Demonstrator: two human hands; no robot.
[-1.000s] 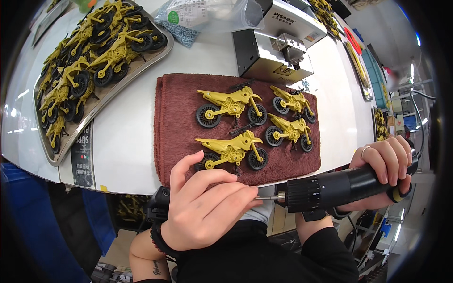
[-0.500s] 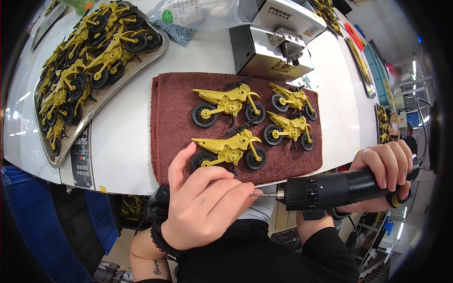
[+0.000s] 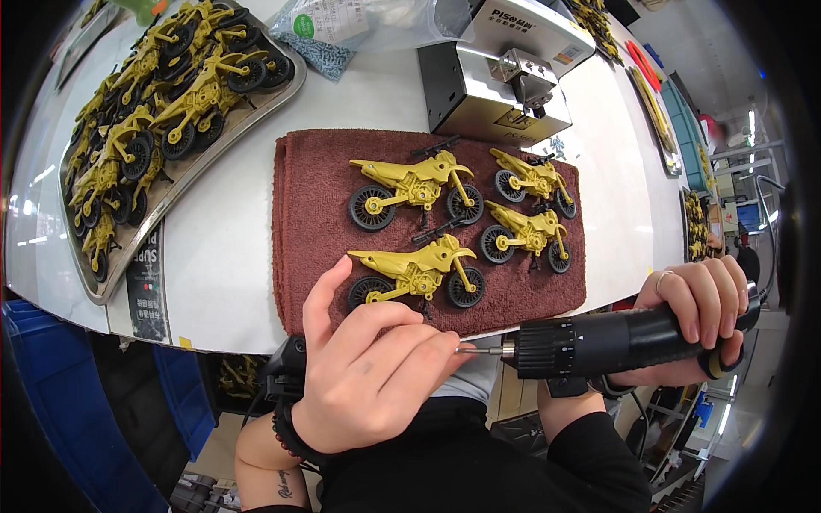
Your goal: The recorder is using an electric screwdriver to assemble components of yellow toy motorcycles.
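- Now, in the head view, our right hand (image 3: 697,299) is curled firmly around a black electric screwdriver (image 3: 599,349), held level with its bit (image 3: 486,350) pointing left.
- Our left hand (image 3: 376,376) is half curled, back upward, its fingertips drawn together at the end of the bit; one finger sticks up apart from the others. We cannot tell whether those fingertips grip the bit or something small hidden between them.
- Just above our left hand, four yellow toy motorcycles (image 3: 416,272) with black wheels lie on their sides on a folded brown cloth (image 3: 316,205), two on the left and two on the right.
- The cloth rests on a white table (image 3: 218,248), near its front edge.
- Behind the cloth we have a silver-and-black machine (image 3: 505,94), and beside that a clear bag (image 3: 376,30) of small bluish-grey pieces.
- To our left, more yellow motorcycles are heaped on a metal tray (image 3: 224,141).
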